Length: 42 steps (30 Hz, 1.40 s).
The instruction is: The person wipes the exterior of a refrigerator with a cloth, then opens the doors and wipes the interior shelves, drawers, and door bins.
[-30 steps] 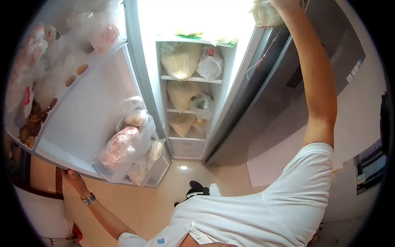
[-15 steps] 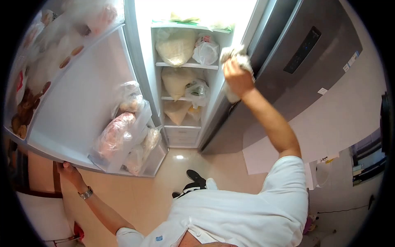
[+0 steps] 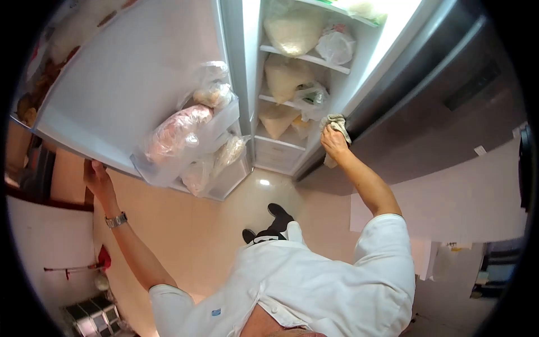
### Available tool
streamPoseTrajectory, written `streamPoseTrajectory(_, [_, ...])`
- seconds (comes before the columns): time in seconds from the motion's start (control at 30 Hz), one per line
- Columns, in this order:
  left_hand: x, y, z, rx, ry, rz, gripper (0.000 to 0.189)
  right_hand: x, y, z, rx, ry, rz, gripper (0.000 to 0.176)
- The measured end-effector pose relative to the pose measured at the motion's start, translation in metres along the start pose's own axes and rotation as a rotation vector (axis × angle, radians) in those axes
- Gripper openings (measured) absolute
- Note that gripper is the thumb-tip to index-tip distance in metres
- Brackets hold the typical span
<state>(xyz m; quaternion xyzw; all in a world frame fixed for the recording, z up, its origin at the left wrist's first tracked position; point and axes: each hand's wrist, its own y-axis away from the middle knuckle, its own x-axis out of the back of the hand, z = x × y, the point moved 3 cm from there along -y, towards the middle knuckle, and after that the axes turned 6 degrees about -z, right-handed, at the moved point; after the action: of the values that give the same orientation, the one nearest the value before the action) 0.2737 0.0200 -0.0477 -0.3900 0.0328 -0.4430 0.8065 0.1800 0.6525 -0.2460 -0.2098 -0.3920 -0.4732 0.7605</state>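
My right hand point(image 3: 334, 142) is closed around a crumpled, light patterned cloth point(image 3: 338, 122). It presses the cloth against the right front edge of the refrigerator's body, beside the lower shelves. My left hand point(image 3: 100, 184), below a metal-banded watch, grips the outer edge of the open refrigerator door point(image 3: 135, 73); its fingertips are partly hidden behind that edge. Door bins hold a plastic bag of pinkish food point(image 3: 178, 133) and other wrapped bags. Inside the compartment, a large bag of pale food point(image 3: 293, 29) and a white plastic bag point(image 3: 336, 46) rest on a shelf.
The closed dark grey door point(image 3: 426, 112) stands to the right of the compartment. Drawers point(image 3: 279, 154) sit at its bottom. Below is the glossy tiled floor point(image 3: 168, 224), where my feet in black shoes point(image 3: 275, 210) stand. A black wire rack is at the lower left.
My right hand has slid the cloth down along the refrigerator's edge. My view has shifted, so the refrigerator sits higher and further right. My left hand stays on the door edge.
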Motion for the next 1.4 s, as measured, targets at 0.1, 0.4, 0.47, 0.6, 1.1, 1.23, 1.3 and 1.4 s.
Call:
streamPoseTrajectory(0.1, [-0.007, 0.006, 0.022, 0.111, -0.014, 0.023, 0.060, -0.040, -0.004, -0.022, 0.092, -0.023, 0.020, 0.017])
streamPoseTrajectory(0.4, [0.013, 0.028, -0.025, -0.059, -0.927, 0.007, 0.037, -0.134, -0.022, -0.084, 0.256, -0.142, -0.388, 0.024])
streamPoseTrajectory(0.47, [0.031, 0.033, -0.049, 0.136, -0.644, 0.030, 0.038, -0.142, -0.021, -0.091, 0.307, -0.170, -0.420, 0.024])
streamPoseTrajectory(0.6, [0.027, 0.039, -0.034, 0.183, -0.648, 0.119, 0.050, -0.157, -0.026, -0.102, 0.457, -0.068, -0.430, 0.024])
streamPoseTrajectory(1.1, [-0.030, 0.408, 0.003, 1.267, 0.015, 0.209, 0.033, -0.146, -0.017, -0.108, 0.710, 0.273, -0.670, 0.073])
streamPoseTrajectory(1.23, [-0.072, 0.528, 0.039, 1.542, 0.138, -0.061, 0.028, -0.115, -0.031, -0.097, 0.580, 0.217, -0.744, 0.065])
streamPoseTrajectory(1.3, [-0.085, 0.577, 0.060, 1.609, 0.181, -0.093, 0.028, -0.071, -0.026, -0.080, 0.536, 0.255, -0.693, 0.067])
streamPoseTrajectory(1.4, [-0.107, 0.651, 0.075, 1.713, 0.154, -0.093, 0.030, -0.013, -0.029, -0.051, 0.507, 0.183, -0.760, 0.047])
